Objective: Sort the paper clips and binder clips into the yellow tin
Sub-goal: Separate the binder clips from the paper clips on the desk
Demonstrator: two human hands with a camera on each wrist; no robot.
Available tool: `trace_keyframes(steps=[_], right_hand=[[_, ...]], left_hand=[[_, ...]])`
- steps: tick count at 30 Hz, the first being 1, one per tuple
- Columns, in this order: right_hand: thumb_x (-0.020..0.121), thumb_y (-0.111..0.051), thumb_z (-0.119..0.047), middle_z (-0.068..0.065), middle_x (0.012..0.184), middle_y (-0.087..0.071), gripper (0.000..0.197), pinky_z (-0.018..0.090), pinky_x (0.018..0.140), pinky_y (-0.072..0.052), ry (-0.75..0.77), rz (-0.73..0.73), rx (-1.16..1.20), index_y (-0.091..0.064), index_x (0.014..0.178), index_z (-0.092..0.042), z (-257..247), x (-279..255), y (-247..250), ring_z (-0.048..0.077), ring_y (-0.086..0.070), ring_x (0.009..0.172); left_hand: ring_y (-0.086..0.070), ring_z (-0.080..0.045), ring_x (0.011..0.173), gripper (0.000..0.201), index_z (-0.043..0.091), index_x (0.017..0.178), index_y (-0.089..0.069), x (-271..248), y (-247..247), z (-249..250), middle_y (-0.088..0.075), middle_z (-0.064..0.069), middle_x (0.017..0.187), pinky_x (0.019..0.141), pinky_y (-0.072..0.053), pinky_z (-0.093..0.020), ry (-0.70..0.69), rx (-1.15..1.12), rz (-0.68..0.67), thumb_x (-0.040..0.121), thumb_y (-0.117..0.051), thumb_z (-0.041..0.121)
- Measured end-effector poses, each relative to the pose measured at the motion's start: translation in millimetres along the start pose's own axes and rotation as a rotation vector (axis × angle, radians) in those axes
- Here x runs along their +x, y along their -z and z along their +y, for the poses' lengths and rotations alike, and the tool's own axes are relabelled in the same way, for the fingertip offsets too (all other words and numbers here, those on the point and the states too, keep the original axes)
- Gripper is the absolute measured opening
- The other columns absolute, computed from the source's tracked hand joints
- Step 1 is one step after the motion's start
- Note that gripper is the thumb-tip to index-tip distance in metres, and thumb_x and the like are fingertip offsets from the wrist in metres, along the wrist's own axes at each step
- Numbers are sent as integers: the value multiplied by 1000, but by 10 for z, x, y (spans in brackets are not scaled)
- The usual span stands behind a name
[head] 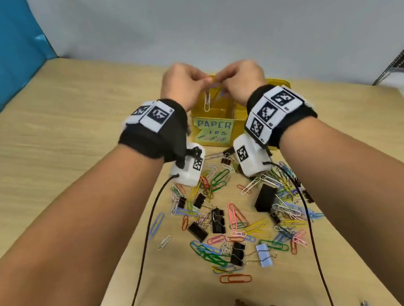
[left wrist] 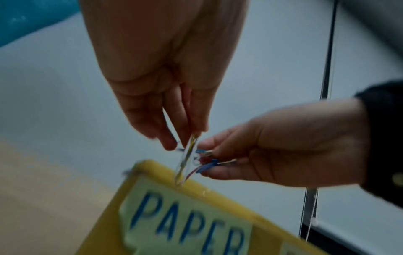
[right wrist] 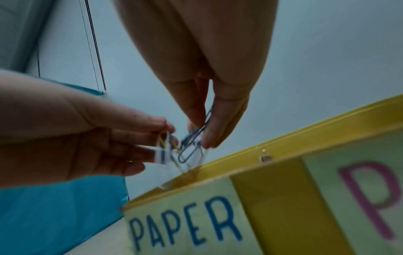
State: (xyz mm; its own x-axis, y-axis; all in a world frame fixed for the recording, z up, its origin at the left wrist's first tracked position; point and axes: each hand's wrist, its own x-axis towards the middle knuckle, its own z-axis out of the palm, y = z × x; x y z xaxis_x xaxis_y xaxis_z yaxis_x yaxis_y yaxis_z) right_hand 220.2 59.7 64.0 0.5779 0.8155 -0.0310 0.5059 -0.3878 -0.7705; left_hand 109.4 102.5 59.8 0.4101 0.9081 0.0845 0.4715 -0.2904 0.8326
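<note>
Both hands are raised over the yellow tin [head: 278,83], which carries a "PAPER" label. My left hand [head: 201,82] pinches a white paper clip [head: 206,101] that dangles above the tin's opening. My right hand [head: 227,81] pinches a small tangle of blue and purple clips [head: 220,92] that meets the left hand's clip. In the left wrist view the left hand [left wrist: 187,138] holds the pale clip [left wrist: 188,155] against the right hand's [left wrist: 209,157] bundle, over the tin's rim [left wrist: 229,198]. In the right wrist view the right hand [right wrist: 201,136] grips a blue clip [right wrist: 190,148].
A loose pile of coloured paper clips [head: 233,226] lies on the wooden table [head: 65,160] in front of the tin. Black binder clips [head: 217,220], a larger black one [head: 265,197] and a light blue one [head: 264,255] are mixed in. Two wrist cables [head: 141,248] trail across it.
</note>
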Motion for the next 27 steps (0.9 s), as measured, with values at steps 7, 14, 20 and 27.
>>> trace_keyframes(steps=[7, 14, 20, 27], right_hand=[[91, -50, -3, 1, 97, -70, 26, 23, 73, -54, 175, -132, -78, -69, 103, -16, 19, -498, 90, 10, -66, 80], [84, -64, -15, 7, 130, -52, 51, 25, 92, -43, 328, -788, -759, -52, 132, -24, 294, -988, -370, 22, -51, 117], [75, -73, -17, 8, 125, -43, 58, 41, 98, -46, 366, -790, -865, -53, 127, -31, 472, -947, -513, 30, -46, 117], [79, -71, -19, 9, 121, -51, 44, 32, 92, -44, 315, -702, -779, -58, 121, -20, 539, -868, -391, 25, -51, 114]], left_hand=[[-59, -11, 81, 18, 12, 101, -70, -410, 197, -381, -70, -2, 93, 78, -47, -22, -19, 38, -59, 85, -62, 17], [-46, -29, 117, 57, 29, 135, -45, -978, 346, -912, -46, -11, 123, 102, -39, -39, 99, 595, -617, 81, -65, 33], [-40, -32, 123, 63, 32, 134, -42, -1054, 148, -903, -37, -12, 128, 106, -38, -43, 115, 641, -692, 78, -68, 18], [-52, -25, 103, 64, 16, 125, -49, -1015, -4, -843, -41, -5, 110, 87, -44, -30, 107, 535, -638, 68, -78, 21]])
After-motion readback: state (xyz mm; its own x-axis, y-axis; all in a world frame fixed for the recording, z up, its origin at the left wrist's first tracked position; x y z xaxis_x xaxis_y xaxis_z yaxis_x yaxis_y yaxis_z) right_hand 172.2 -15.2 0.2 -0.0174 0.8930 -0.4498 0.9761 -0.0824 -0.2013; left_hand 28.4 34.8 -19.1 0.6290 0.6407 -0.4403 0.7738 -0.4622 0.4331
